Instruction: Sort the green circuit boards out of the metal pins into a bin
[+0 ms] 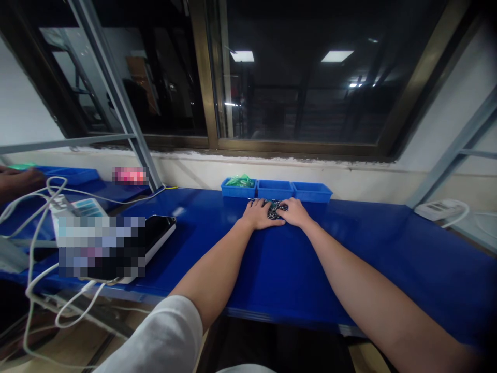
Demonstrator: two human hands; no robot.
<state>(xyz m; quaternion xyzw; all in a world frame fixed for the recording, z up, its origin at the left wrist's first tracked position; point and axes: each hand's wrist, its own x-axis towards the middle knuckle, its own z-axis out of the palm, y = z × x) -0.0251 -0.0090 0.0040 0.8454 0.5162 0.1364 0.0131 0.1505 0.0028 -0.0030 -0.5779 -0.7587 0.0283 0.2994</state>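
Both my arms reach forward over the blue table (349, 259). My left hand (261, 214) and my right hand (294, 212) rest side by side on a pile of small dark parts (275, 208), just in front of the blue bins. The fingers of both hands are curled around the pile; whether either hand grips a part is hidden. Behind the pile stand three small blue bins: the left bin (238, 188) holds green pieces (239, 180), the middle bin (275, 189) and the right bin (311, 191) show nothing inside from here.
A black-and-white device (161, 230) with white cables (42, 269) lies at the left of the table. Another person's hand (19, 181) is at the far left near more blue trays (73, 175). A white power strip (438, 209) sits at the right. A dark window (295, 77) runs behind.
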